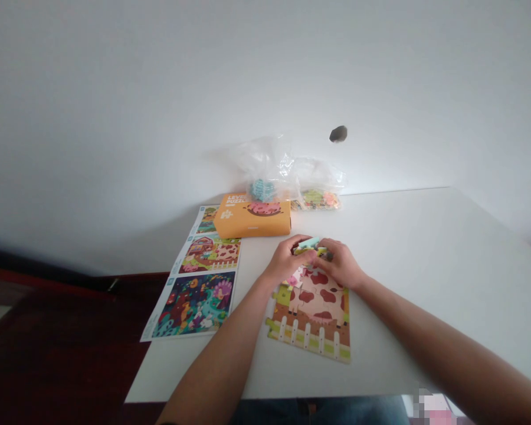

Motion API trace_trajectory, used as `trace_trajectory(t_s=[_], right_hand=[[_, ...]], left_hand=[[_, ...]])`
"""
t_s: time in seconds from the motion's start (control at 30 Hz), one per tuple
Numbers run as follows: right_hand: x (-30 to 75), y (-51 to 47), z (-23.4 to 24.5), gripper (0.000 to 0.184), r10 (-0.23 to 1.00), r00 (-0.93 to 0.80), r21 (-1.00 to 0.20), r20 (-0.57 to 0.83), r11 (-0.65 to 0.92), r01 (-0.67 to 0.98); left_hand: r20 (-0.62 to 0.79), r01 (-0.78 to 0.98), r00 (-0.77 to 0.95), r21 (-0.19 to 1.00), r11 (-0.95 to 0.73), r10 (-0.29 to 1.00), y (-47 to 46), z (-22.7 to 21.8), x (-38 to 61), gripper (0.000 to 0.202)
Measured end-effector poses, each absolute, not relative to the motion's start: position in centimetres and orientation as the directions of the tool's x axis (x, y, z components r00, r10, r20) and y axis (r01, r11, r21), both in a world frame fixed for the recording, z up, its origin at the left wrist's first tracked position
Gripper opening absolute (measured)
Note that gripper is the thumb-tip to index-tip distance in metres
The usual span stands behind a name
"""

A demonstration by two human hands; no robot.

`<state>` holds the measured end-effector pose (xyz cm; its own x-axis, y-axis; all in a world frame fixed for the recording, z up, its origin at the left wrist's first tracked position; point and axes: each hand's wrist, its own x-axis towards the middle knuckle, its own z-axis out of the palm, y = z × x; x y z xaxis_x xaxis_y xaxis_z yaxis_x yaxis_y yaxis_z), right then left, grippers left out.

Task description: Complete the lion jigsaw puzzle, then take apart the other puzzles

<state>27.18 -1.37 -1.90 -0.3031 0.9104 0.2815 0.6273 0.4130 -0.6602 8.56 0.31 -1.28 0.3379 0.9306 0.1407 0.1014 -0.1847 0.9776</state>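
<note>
A partly built cow jigsaw point(316, 319) with a white fence along its near edge lies on the white table point(425, 265). My left hand point(285, 260) and my right hand point(343, 262) meet at its far edge. Both have their fingers curled around puzzle pieces point(310, 247), pale blue and green ones, held just above the jigsaw's top row. The fingertips hide how the pieces join.
A long picture sheet point(199, 283) with three scenes lies at the table's left edge. An orange puzzle box point(253, 217) stands behind it. Clear plastic bags point(287, 174) with more pieces sit by the wall. A dark red floor point(48, 354) lies left.
</note>
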Motion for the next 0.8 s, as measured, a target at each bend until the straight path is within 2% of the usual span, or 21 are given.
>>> trace_trajectory(t_s=[0.17, 0.27, 0.37, 0.43, 0.67, 0.8], right_hand=[[26.9, -1.6, -1.9, 0.04, 0.95, -0.189, -0.706, 0.25, 0.313, 0.636], [26.4, -2.1, -1.7, 0.058, 0.958, -0.174, -0.737, 0.228, 0.287, 0.612], [25.9, -2.8, -1.9, 0.077, 0.95, -0.252, -0.835, 0.187, 0.289, 0.469], [25.6, -3.1, -2.1, 0.082, 0.941, -0.289, -0.894, 0.176, 0.275, 0.353], [25.6, -3.2, -1.7, 0.069, 0.931, -0.335, -0.965, 0.145, 0.208, 0.16], [26.0, -3.1, -1.0, 0.061, 0.923, -0.344, -0.958, 0.17, 0.236, 0.16]], left_hand=[[0.121, 0.116, 0.19, 0.983, -0.144, 0.974, 0.5, -1.6, 8.6, 0.037], [0.105, 0.066, 0.032, 0.992, -0.107, 0.994, 0.7, -1.9, 8.7, 0.038], [0.102, -0.042, -0.068, 0.994, -0.105, 0.992, 0.5, -1.9, 9.0, 0.04], [0.101, -0.102, -0.082, 0.989, -0.109, 0.991, 0.2, -1.8, 9.3, 0.04], [0.059, -0.302, -0.152, 0.948, -0.103, 0.987, 0.2, -2.0, 10.1, 0.035], [-0.004, -0.459, -0.134, 0.887, -0.059, 0.991, 0.5, -1.9, 10.1, 0.033]])
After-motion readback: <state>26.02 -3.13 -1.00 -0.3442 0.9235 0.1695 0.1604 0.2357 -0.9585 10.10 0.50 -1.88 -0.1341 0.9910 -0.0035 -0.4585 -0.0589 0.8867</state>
